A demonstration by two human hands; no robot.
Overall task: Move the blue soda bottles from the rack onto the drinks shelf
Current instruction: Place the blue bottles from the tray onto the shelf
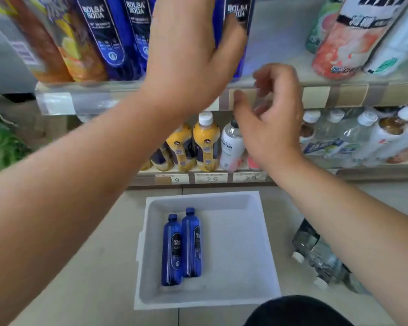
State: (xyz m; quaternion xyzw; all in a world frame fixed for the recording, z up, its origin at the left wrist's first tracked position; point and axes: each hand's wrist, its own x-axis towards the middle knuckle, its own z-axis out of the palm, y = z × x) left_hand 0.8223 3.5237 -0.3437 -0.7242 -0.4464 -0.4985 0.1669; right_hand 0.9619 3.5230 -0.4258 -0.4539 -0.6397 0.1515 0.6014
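Blue bottle gripped by raised left hand; right hand loosely curled, empty.

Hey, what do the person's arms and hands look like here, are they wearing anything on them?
Both arms are bare up to the frame edge: no sleeves, gloves, watch or bracelets show. The left hand and right hand carry no visible rings, though the fingers are motion-blurred.

Two bottles side by side in tray, below shelf
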